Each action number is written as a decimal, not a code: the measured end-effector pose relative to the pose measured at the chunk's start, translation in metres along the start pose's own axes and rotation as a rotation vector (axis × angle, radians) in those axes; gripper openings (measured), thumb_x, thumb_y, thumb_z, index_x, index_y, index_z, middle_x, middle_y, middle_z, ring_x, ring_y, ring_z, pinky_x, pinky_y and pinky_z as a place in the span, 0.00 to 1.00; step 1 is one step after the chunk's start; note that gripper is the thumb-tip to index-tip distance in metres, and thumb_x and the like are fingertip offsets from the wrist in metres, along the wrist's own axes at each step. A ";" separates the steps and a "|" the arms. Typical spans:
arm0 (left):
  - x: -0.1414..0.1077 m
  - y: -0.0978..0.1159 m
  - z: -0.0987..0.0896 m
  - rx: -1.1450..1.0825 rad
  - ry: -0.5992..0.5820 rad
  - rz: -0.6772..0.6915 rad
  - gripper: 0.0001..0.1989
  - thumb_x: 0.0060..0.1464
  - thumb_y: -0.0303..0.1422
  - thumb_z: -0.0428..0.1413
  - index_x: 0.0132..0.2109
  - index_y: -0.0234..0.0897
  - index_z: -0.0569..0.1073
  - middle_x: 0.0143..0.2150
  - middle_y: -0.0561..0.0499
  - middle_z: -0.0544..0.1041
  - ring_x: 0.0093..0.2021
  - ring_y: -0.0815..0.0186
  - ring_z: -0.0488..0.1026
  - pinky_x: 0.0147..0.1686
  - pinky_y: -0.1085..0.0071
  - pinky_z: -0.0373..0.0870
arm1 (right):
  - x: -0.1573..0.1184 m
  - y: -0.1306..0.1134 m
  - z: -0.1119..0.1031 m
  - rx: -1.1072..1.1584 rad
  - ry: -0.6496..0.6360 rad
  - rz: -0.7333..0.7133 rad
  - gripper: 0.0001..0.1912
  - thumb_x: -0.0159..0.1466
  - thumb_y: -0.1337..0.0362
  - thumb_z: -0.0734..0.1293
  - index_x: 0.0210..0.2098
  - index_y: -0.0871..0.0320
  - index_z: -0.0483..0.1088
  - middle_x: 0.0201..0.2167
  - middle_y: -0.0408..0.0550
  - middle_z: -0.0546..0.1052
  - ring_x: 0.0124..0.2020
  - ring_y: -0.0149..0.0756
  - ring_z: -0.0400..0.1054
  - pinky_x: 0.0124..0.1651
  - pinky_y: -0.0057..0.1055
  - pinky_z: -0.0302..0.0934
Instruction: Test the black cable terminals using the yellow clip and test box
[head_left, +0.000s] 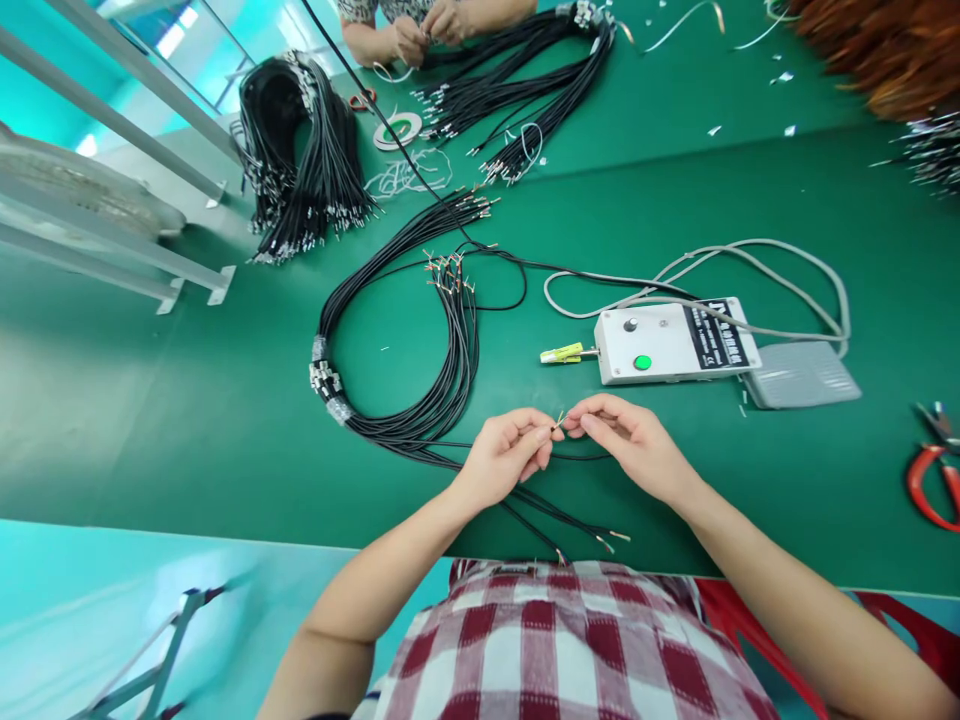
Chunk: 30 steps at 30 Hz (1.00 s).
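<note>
The end of a black cable [554,428], pinched in the left hand [504,456], tips its fine wires [560,418] forward and toward the right hand [637,446] — fingertips together just beside them, grip unclear. The looped cable bundle [334,303] lies left of both hands; beyond, a white control box [664,347] and its yellow clip [562,354] block neither.
</note>
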<state>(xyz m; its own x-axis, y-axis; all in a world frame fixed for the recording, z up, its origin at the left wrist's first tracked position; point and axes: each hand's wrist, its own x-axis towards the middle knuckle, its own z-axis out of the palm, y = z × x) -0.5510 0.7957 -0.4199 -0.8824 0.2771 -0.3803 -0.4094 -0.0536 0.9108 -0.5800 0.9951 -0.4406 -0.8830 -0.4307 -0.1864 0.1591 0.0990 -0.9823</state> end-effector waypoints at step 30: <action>0.006 -0.004 0.001 0.139 0.066 0.169 0.15 0.63 0.43 0.54 0.40 0.34 0.72 0.25 0.54 0.67 0.25 0.72 0.62 0.24 0.76 0.58 | 0.018 -0.017 0.016 0.432 0.036 0.178 0.13 0.59 0.54 0.72 0.36 0.56 0.70 0.22 0.39 0.70 0.24 0.28 0.61 0.28 0.28 0.53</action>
<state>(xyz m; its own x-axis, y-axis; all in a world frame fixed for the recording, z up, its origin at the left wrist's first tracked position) -0.5539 0.7988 -0.4255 -0.9507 0.2117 -0.2265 -0.2231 0.0400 0.9740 -0.5911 0.9713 -0.4276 -0.8389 -0.4091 -0.3590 0.4718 -0.2176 -0.8545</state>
